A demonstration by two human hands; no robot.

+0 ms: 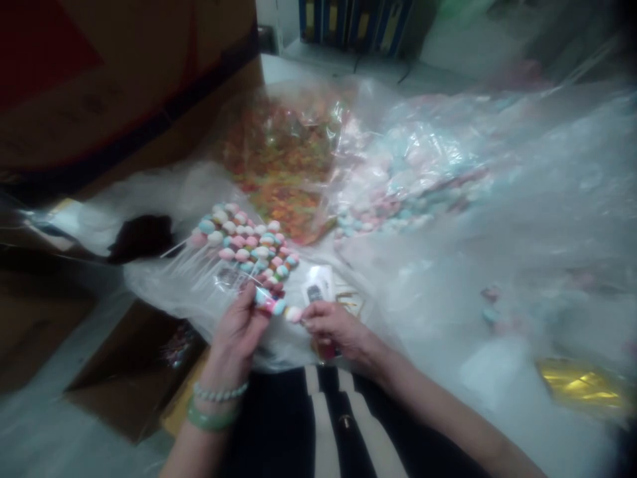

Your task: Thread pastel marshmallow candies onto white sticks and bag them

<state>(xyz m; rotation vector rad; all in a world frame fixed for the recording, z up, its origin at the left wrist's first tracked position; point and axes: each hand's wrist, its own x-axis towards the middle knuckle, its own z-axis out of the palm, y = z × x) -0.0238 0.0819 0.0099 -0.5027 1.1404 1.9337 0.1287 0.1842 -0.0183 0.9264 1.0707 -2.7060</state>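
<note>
While left hand (235, 337) grips pastel candy skewer (267, 302) crosswise, right hand (338, 326) pinches pink end piece (293, 314) in narrow hold. Skewer batch (243, 242) lies just ahead on plastic sheet (174, 292), beside bag of orange gummies (279, 169) and bag of pastel candies (403, 172). Small card (318, 282) just beyond right hand.
</note>
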